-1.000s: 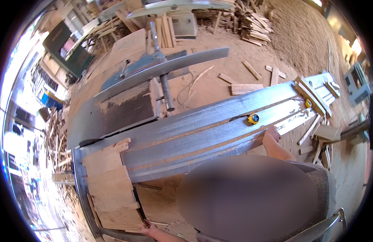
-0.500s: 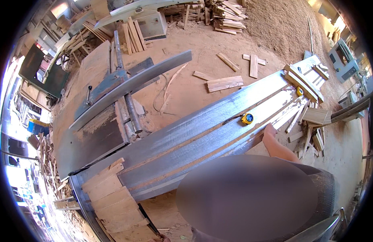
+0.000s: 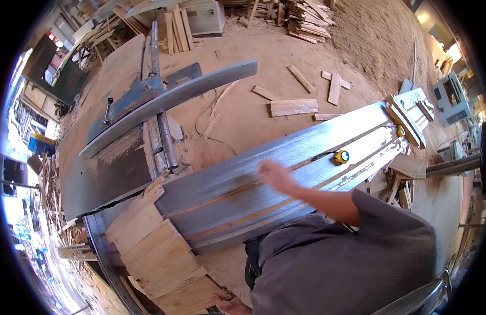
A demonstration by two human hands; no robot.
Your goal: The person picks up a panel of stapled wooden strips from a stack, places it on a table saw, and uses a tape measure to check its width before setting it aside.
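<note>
Starting at the left edge of the head view, heaps of timber offcuts (image 3: 51,184) lie along the workshop floor, and just inside them stands a woodworking machine with a long flat bed (image 3: 98,173) and a curved grey plank (image 3: 169,100) resting across it. Below that, a stack of short pale boards (image 3: 159,257) sits at the near end of the long grey planks (image 3: 285,157), which run diagonally up toward the right. At the bottom of the view the left hand (image 3: 230,304) shows only as fingertips touching the lower edge of the board stack; whether it grips anything cannot be told. Further right, the right hand (image 3: 274,176) is blurred, stretched out over the grey planks with fingers loosely spread and holding nothing, just above or on the wood. Beyond it a yellow and blue tape measure (image 3: 341,156) lies on the same planks, apart from the hand. Loose wooden slats (image 3: 293,107) are scattered on the sawdust floor behind, and short strips of wood (image 3: 405,121) are piled across the far right end of the planks.
</note>
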